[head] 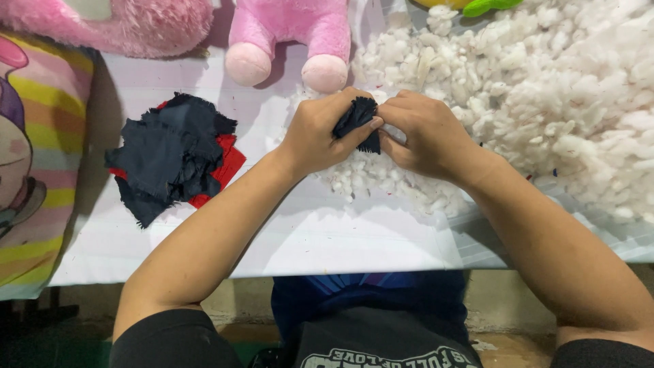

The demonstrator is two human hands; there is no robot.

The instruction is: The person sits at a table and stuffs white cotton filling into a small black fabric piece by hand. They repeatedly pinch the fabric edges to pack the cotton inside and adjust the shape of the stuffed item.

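My left hand (pixel 320 133) and my right hand (pixel 426 133) meet over the table and both grip a small dark navy fabric piece (pixel 357 121), its frayed edge sticking up between my fingers. Under and behind the hands lies a big heap of white stuffing fluff (pixel 545 88). To the left, apart from my hands, sits a pile of dark navy fabric scraps (pixel 167 153) on top of red fabric pieces (pixel 225 167).
A white table cover (pixel 340 238) spans the work surface. A pink plush toy's feet (pixel 286 41) and another pink plush (pixel 129 24) lie at the back. A striped colourful cushion (pixel 34 157) is at the left edge.
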